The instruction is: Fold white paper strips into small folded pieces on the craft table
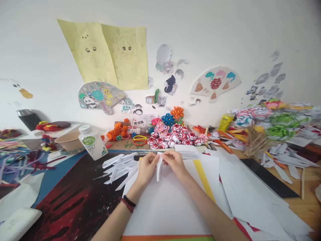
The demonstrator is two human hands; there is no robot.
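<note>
The one head-worn view looks forward and down across the surface (309,199) to the wall (173,16), which fills roughly the upper half. It is wide yet fairly close: the left hand (147,166) and right hand (176,164) show just below its centre.

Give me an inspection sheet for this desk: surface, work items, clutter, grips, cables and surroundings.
Surface: white paper under the forearms; dark red-black mat to the left; bare wood at far right.
Work items: one narrow white strip, held up; loose white strips piled to the left.
Clutter: red-and-white flowers, capped white container, bowl, yellow bottle.
Grips: left grip and right grip both pinch the held strip near its upper end.
Cables: nothing seen.
Surroundings: white wall with yellow drawings, stickers and two fan shapes.
</note>
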